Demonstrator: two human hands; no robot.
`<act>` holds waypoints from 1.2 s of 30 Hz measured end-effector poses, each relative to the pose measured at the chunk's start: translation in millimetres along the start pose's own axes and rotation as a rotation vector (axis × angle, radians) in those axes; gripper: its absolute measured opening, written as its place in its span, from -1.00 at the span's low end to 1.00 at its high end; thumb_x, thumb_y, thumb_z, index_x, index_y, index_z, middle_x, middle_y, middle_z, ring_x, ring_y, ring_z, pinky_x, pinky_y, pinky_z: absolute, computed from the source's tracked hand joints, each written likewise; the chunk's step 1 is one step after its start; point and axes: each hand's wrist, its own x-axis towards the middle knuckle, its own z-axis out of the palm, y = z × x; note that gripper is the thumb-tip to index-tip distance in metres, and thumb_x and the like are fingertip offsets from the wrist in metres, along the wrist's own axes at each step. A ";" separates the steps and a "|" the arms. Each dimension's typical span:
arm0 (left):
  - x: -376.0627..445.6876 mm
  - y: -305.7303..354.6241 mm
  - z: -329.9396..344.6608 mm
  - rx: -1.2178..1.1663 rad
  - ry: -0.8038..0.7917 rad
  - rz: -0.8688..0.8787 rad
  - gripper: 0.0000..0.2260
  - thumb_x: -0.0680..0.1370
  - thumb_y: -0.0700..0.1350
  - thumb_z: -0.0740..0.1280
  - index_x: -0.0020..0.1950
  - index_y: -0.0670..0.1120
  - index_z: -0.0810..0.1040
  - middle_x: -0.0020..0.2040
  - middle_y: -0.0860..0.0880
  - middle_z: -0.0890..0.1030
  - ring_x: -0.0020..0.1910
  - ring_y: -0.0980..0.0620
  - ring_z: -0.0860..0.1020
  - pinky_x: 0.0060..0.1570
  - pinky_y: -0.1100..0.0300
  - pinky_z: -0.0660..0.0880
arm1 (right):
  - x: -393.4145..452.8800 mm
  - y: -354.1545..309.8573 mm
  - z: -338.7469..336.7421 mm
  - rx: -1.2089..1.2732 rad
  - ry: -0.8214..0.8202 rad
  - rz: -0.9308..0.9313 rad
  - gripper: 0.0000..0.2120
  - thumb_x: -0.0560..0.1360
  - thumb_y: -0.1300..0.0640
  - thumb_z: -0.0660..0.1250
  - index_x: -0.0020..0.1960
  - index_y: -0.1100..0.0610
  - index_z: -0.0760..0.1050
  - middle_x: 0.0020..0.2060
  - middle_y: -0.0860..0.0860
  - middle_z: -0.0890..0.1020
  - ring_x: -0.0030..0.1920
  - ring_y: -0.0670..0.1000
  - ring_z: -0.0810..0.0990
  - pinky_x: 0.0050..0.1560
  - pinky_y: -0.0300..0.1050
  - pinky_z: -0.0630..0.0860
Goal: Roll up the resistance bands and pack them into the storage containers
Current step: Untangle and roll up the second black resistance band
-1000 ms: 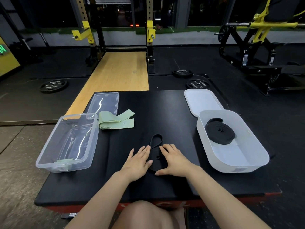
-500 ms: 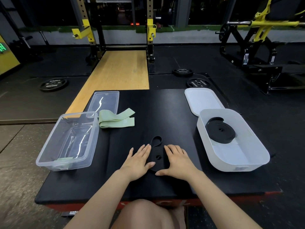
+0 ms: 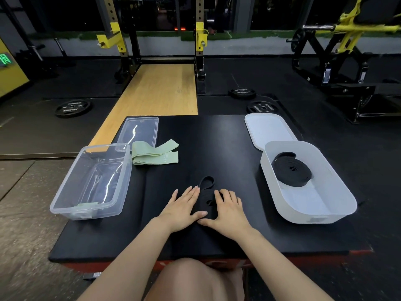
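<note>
Gym floor, black padded platform (image 3: 217, 135). Left hand (image 3: 184, 206) and right hand (image 3: 227, 210), fingers flat, press black resistance band (image 3: 206, 198) between them; loose loop sticks out at 12 o'clock.

left hand (image 3: 184, 208) and right hand (image 3: 227, 211) flat on black band (image 3: 207, 187), worktop (image 3: 217, 144) centre | green band (image 3: 155, 155) 10 o'clock | rolled band (image 3: 291, 170) in white tub (image 3: 338, 203) 3 o'clock

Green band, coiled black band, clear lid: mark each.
green band (image 3: 155, 156), head view, middle of the folded strips.
coiled black band (image 3: 291, 169), head view, coil's centre.
clear lid (image 3: 141, 132), head view, flat middle.
</note>
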 end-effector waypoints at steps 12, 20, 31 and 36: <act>6.9 -1.6 -1.8 0.040 0.009 0.071 -0.12 0.47 0.38 0.12 0.54 -0.08 -0.22 0.56 0.06 -0.17 0.52 0.13 -0.22 0.48 0.01 -0.28 | 23.1 25.8 -27.7 -0.066 -0.253 -0.258 0.00 0.34 -0.35 0.35 0.55 0.10 0.01 0.50 0.00 0.11 0.50 0.00 0.00 0.46 -0.07 -0.06; 6.6 0.1 -0.8 0.026 0.018 0.065 -0.12 0.47 0.37 0.13 0.54 -0.08 -0.22 0.56 0.06 -0.17 0.51 0.15 -0.22 0.49 0.08 -0.26 | 8.5 27.9 -18.7 0.006 -0.176 -0.146 0.06 0.33 -0.39 0.32 0.56 0.12 -0.08 0.53 -0.03 0.03 0.51 -0.03 -0.03 0.49 -0.13 -0.01; 5.0 3.7 0.2 -0.001 0.018 0.038 -0.19 0.52 0.32 0.10 0.54 -0.08 -0.22 0.56 0.06 -0.18 0.52 0.15 -0.21 0.50 0.06 -0.23 | -9.1 4.1 0.9 0.038 0.026 0.038 0.00 0.35 -0.43 0.25 0.53 0.16 0.03 0.46 0.02 0.17 0.46 0.01 0.09 0.45 -0.12 0.07; 5.4 3.5 -1.5 0.004 0.016 0.054 -0.23 0.55 0.30 0.04 0.54 -0.10 -0.21 0.56 0.04 -0.16 0.52 0.14 -0.21 0.50 0.09 -0.25 | -5.0 13.1 -4.5 0.056 -0.001 -0.021 -0.02 0.35 -0.41 0.29 0.53 0.14 0.06 0.45 0.00 0.20 0.46 -0.02 0.10 0.44 -0.17 0.09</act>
